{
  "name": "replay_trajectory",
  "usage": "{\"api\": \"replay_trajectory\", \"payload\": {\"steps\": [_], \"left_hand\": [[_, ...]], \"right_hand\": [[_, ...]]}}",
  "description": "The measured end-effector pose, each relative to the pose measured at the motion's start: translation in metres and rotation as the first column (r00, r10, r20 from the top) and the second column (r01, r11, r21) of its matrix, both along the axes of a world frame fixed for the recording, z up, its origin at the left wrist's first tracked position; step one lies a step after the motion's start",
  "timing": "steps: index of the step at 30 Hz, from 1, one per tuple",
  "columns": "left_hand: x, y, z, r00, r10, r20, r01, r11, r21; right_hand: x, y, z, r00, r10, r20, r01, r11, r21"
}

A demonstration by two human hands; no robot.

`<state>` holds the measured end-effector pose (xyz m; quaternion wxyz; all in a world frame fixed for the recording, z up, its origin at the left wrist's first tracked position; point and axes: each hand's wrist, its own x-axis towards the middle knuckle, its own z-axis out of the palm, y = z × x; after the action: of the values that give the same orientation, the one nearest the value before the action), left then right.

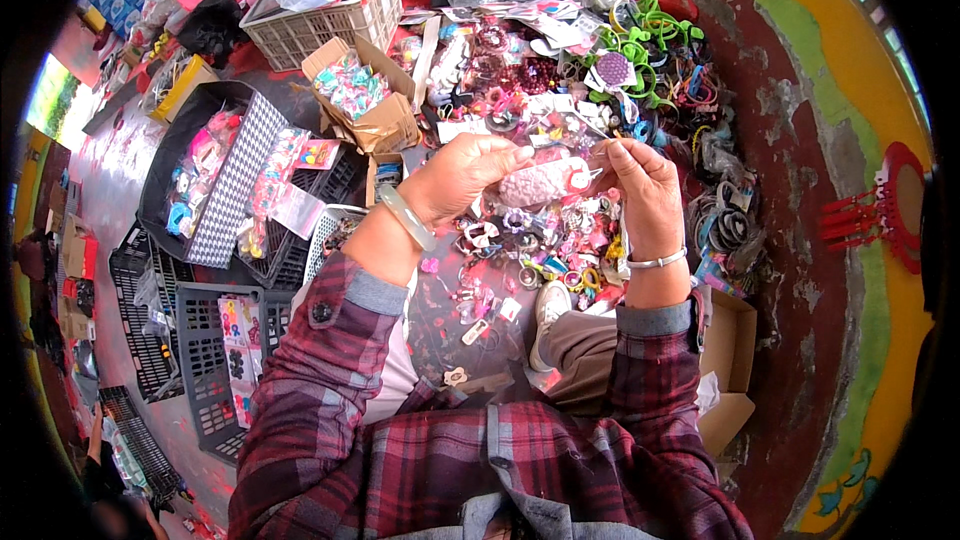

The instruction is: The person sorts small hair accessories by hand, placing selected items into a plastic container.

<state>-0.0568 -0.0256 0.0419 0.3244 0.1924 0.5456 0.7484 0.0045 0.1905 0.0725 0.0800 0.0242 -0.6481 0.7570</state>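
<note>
In front of me a pink fluffy item [532, 186] hangs between my hands, apparently inside a clear plastic bag; its exact kind does not show. My left hand [452, 178] is closed, thumb and fingers pinching the left edge of the bag. On the other side, my right hand [645, 185] pinches the bag's right end between thumb and fingers. Below and behind lies a heap of hair ties and small trinkets [515, 230], many of them pink. Green hair accessories [650, 30] and dark hair bands [730, 215] lie at the heap's right side.
A cardboard box [400, 125] of small colourful packets stands left of the heap. Farther left are a houndstooth fabric bin [235, 180] and a grey plastic basket [210, 420]. A pale crate [325, 25] stands at the back. An open carton [730, 340] lies beside my right arm.
</note>
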Motion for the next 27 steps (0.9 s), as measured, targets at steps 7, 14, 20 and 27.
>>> {"api": "replay_trajectory", "payload": {"steps": [7, 14, 20, 27], "left_hand": [[-0.008, -0.006, -0.007, 0.994, -0.024, -0.104, 0.020, 0.999, -0.034], [-0.005, -0.007, 0.008, 0.882, -0.302, -0.361, 0.180, 0.925, -0.334], [-0.010, -0.013, -0.017, 0.726, -0.282, -0.627, 0.028, 0.923, -0.384], [-0.003, -0.023, 0.005, 0.804, -0.118, -0.583, -0.012, 0.977, -0.214]], "right_hand": [[-0.005, 0.011, -0.007, 0.996, -0.052, 0.072, 0.059, 0.994, -0.097], [-0.001, 0.002, -0.006, 0.953, 0.181, 0.243, -0.190, 0.982, 0.016], [-0.003, -0.024, 0.003, 0.982, 0.028, 0.187, -0.087, 0.945, 0.315], [-0.005, -0.022, -0.007, 0.983, -0.136, 0.119, 0.115, 0.978, 0.173]]}}
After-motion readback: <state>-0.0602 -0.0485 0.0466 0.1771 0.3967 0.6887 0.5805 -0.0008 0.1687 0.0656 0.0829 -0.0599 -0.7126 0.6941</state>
